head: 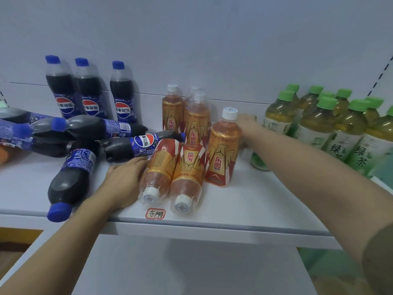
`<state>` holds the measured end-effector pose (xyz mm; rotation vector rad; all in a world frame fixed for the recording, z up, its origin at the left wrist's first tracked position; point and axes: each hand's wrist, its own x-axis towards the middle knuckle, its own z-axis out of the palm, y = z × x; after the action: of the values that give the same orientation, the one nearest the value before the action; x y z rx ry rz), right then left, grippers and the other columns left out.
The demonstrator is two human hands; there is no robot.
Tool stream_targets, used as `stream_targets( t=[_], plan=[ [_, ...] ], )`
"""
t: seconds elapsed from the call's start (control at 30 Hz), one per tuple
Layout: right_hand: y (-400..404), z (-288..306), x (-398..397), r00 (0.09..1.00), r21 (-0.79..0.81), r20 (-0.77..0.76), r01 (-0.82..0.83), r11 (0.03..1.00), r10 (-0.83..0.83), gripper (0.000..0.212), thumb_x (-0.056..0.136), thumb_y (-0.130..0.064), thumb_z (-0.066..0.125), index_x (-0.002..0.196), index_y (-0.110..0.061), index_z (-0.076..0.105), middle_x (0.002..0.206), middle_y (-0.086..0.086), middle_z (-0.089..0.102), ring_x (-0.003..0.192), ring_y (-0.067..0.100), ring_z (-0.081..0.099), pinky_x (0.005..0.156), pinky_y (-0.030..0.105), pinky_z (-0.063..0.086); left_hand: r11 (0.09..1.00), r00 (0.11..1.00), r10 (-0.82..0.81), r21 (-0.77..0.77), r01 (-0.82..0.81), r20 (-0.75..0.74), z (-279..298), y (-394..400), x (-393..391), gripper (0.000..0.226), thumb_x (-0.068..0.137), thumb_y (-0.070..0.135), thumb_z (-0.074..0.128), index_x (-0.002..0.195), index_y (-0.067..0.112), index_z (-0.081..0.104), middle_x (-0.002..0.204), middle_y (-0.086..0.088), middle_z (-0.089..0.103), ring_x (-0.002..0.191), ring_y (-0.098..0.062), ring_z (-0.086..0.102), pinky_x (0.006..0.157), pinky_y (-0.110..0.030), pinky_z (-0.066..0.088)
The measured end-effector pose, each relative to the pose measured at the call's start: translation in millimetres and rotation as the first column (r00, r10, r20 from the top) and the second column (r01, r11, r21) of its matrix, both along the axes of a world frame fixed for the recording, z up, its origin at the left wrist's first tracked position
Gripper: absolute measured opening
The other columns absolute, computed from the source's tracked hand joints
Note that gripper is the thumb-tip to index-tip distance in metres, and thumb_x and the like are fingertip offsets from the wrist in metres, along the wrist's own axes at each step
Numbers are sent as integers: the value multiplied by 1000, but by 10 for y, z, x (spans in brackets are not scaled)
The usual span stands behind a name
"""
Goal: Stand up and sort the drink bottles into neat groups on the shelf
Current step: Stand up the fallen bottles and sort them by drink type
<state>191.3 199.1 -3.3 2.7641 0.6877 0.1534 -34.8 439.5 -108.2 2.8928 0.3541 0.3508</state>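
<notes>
White shelf (255, 201) with a handwritten tag (155, 213) reading 东鹏. Left hand (125, 177) lies flat, fingers straight, against a toppled 东鹏特饮 bottle (158, 173). Right hand (247, 126) reaches behind an upright one (223, 152) — grip hidden. Pepsi bottles (89, 96) left, 绿茶 bottles (319, 124) right.

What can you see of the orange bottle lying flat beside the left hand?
The orange bottle is clear plastic with a gold and red label and a white cap pointing at the shelf's front edge. It lies flat, holding reddish drink. The left hand rests on its left side; a second lying orange bottle touches its right.
</notes>
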Motion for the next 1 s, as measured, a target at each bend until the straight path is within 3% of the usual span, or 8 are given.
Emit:
stream_targets(
  t=[0.1, 0.27, 0.4, 0.53, 0.63, 0.73, 0.8, 1.0],
  plan=[
    [-95, 144, -4, 997, 17, -74, 10, 1000, -9, 29, 86, -20, 75, 76, -20, 48, 93, 3, 69, 90, 24, 66, 96, 44, 54, 1000, 1000, -1, 4, 1, 6, -4, -2, -5, 49, 98, 36, 59, 145, 33, 50, 154, 10, 48, 133, -21, 54, 105, -46, 41],
    [-28, 646, 153, 999, 91, 33, -5, 996, 2, 11, 74, 1, 69, 78, -7, 63, 74, 12, 68, 66, 26, 63, 67, 33, 57, 1000, 1000, 4, 12, -4, 5, -2, -6, 12, 50, 99, 36, 58, 147, 31, 48, 155, 9, 48, 136, -21, 51, 108, -48, 39],
    [24, 556, 177, 995, 34, -97, 22, 999, -19, 26, 74, -20, 86, 82, -12, 63, 77, 5, 63, 83, 30, 67, 87, 42, 59, 1000, 1000, 6, 16, -6, 0, -4, -14, 2, 49, 99, 35, 57, 148, 30, 48, 155, 8, 47, 137, -21, 51, 109, -47, 39],
    [-11, 124, 127, 990, -109, -141, -28, 994, 13, 29, 97, -16, 64, 124, -6, 60, 105, 12, 61, 101, 30, 59, 103, 46, 51, 1000, 1000, 5, 5, -5, 2, -4, -1, 7, 49, 99, 36, 57, 146, 32, 49, 154, 10, 48, 134, -21, 52, 108, -48, 40],
    [15, 12, 76, 984, -106, -157, 64, 992, -80, 26, 84, -13, 81, 93, -9, 56, 76, 2, 51, 91, 24, 58, 101, 45, 54, 1000, 1000, 5, 2, -5, -3, -11, 3, 8, 48, 98, 37, 57, 145, 33, 49, 154, 11, 48, 133, -21, 53, 106, -49, 41],
    [10, 271, 95, 978, -123, -148, 128, 984, -146, 32, 86, -17, 79, 72, -12, 50, 73, 1, 52, 96, 26, 60, 105, 46, 51, 1000, 1000, 5, -2, -5, 2, -27, 20, 19, 48, 98, 39, 57, 145, 33, 49, 154, 11, 48, 134, -21, 53, 108, -50, 40],
    [57, 479, 171, 978, -94, -149, 133, 987, -146, 25, 76, -17, 86, 77, -13, 61, 78, 1, 62, 93, 26, 65, 100, 48, 53, 1000, 1000, 10, -15, -10, -1, -32, 29, 32, 49, 99, 42, 57, 146, 34, 48, 154, 10, 48, 135, -20, 52, 110, -52, 39],
    [225, 760, 359, 978, -183, 13, -201, 962, 207, 60, 50, -50, 91, 97, -27, 62, 97, -4, 65, 91, 26, 64, 70, 34, 51, 1000, 1000, 4, -8, -4, 8, -48, 25, 29, 49, 99, 39, 56, 147, 34, 47, 154, 11, 47, 136, -19, 51, 109, -51, 39]
  ],
)
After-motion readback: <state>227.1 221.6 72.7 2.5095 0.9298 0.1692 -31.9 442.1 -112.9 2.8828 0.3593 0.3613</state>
